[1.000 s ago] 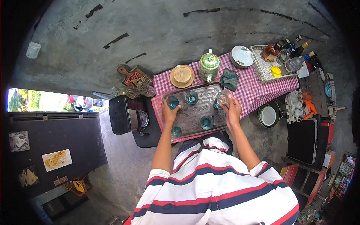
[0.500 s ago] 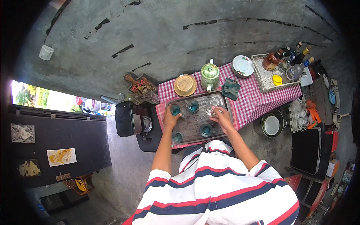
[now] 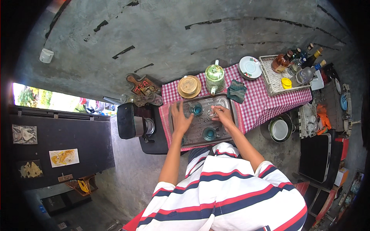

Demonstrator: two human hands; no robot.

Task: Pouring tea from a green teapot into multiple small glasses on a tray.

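Note:
On the brown tray (image 3: 196, 129) stand several small glasses. My left hand (image 3: 181, 119) is over the tray's left side, fingers spread, thumb beside the blue-green glass (image 3: 196, 109) at the back middle. Its fingertips are slightly blurred, and nothing shows in its grasp. A clear glass (image 3: 211, 112) at the back right is held in the fingers of my right hand (image 3: 223, 115). Nearer to me stands another blue-green glass (image 3: 209, 134). One more glass (image 3: 182, 139) at the front left is partly hidden by my left wrist.
Behind the tray are a green teapot (image 3: 215, 78), a wooden lidded pot (image 3: 189, 86), a dark green cloth (image 3: 236, 91) and stacked plates (image 3: 250, 67). A white wicker tray (image 3: 273, 77) with bottles stands at right. A black coffee maker (image 3: 129, 121) borders the left.
My left hand has moved off the back-left glass and inward, its fingers spreading. The right hand stays at the clear glass, which has shifted slightly left in view.

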